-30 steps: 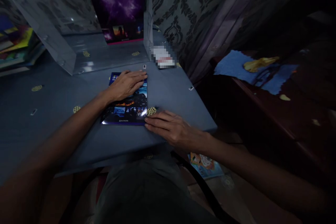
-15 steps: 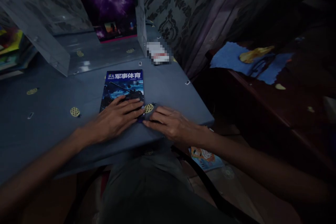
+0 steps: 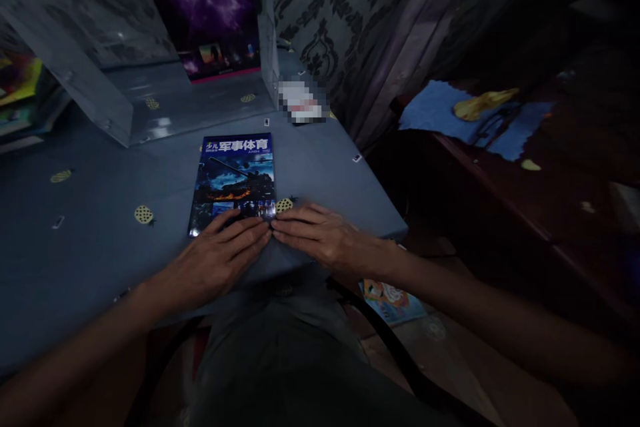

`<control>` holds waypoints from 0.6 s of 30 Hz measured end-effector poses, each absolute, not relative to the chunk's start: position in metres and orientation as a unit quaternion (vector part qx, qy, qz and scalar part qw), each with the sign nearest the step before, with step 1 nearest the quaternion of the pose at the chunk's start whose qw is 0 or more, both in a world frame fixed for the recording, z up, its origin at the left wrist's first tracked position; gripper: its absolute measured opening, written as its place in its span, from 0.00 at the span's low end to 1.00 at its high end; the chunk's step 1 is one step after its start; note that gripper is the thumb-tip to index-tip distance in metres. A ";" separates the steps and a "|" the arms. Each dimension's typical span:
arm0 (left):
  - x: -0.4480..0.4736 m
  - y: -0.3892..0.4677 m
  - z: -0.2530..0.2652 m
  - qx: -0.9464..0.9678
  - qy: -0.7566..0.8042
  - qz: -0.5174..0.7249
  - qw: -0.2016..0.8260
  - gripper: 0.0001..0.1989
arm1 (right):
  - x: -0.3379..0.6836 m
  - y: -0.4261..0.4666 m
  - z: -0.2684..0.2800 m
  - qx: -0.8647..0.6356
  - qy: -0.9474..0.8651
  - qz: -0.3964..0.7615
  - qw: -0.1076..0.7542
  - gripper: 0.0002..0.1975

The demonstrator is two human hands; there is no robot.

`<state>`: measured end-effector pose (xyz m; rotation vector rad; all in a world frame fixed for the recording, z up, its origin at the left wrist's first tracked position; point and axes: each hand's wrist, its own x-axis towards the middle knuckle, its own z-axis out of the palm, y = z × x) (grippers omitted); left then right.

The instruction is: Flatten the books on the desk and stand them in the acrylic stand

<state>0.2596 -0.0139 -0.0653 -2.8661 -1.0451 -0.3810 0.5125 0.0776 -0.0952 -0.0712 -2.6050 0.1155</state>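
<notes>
A book [image 3: 235, 177] with a dark blue cover, white Chinese characters and a picture of a tank lies shut and flat on the cloth-covered table [image 3: 165, 247]. Across its lower edge rests my left hand [image 3: 223, 250], fingers stretched out and hiding the bottom of the cover. My right hand [image 3: 323, 233] lies at the book's lower right corner, its fingers extended side by side. The fingertips of both hands nearly meet there. Neither hand grasps anything that I can see.
Behind the book stands a clear plastic rack [image 3: 107, 103] holding a purple-and-black book [image 3: 220, 27]. A blurred-out white item [image 3: 301, 101] lies beside it. More books [image 3: 25, 90] are stacked at left. Right is a dark red surface with blue cloth [image 3: 435, 110]. A colourful booklet [image 3: 393, 300] lies below the table.
My left hand has slid down the cover toward me, uncovering the tank picture. My right hand and the book have hardly moved.
</notes>
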 end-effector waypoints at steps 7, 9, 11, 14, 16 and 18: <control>0.262 -0.017 -0.071 -0.927 -0.351 -0.124 0.036 0.20 | 0.510 0.080 -0.097 -0.023 -0.955 0.089 0.283 0.16; 0.263 -0.016 -0.069 -0.925 -0.357 -0.127 0.030 0.21 | 0.509 0.080 -0.098 -0.022 -0.952 0.093 0.291 0.15; 0.263 -0.014 -0.067 -0.925 -0.356 -0.132 0.021 0.20 | 0.509 0.080 -0.098 -0.023 -0.952 0.094 0.290 0.15; 0.263 -0.009 -0.062 -0.926 -0.350 -0.138 0.017 0.19 | 0.509 0.079 -0.096 -0.026 -0.953 0.093 0.287 0.14; 0.263 -0.006 -0.061 -0.925 -0.353 -0.136 0.026 0.18 | 0.509 0.078 -0.095 -0.027 -0.951 0.091 0.294 0.13; 0.263 -0.004 -0.060 -0.925 -0.356 -0.130 0.033 0.17 | 0.509 0.078 -0.094 -0.026 -0.951 0.092 0.293 0.12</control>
